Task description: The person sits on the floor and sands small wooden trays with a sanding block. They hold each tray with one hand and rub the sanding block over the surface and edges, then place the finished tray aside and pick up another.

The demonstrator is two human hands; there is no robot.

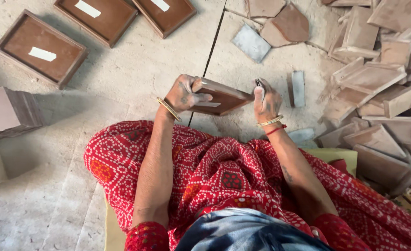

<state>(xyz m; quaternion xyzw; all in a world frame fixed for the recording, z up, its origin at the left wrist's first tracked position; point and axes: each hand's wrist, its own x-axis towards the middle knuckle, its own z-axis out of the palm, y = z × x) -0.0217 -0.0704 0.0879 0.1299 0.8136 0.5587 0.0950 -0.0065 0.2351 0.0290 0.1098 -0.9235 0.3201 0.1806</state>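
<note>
my left hand point(183, 95) is wrapped around the left end of a shallow brown square tray point(221, 96), thumb lying across its top edge and fingers curled under, so the hand is closed firmly on it. the tray sits tilted in the air just above my lap, over the dark crack in the floor point(213, 39). my right hand point(266, 100) is at the tray's right edge, fingers drawn in around a small dark piece point(258, 83) pressed against that edge; i cannot tell what the piece is. gold bangles ring both wrists, and a red thread sits on the right one.

beyond the tray to the left, three finished trays point(40, 49) with white slips inside lie flat on the floor. right of the tray a heap of loose reddish slabs point(377, 69) is piled up, and a grey tile point(251, 42) lies just past the tray. my red dotted cloth point(214, 172) covers my knees below the tray.
</note>
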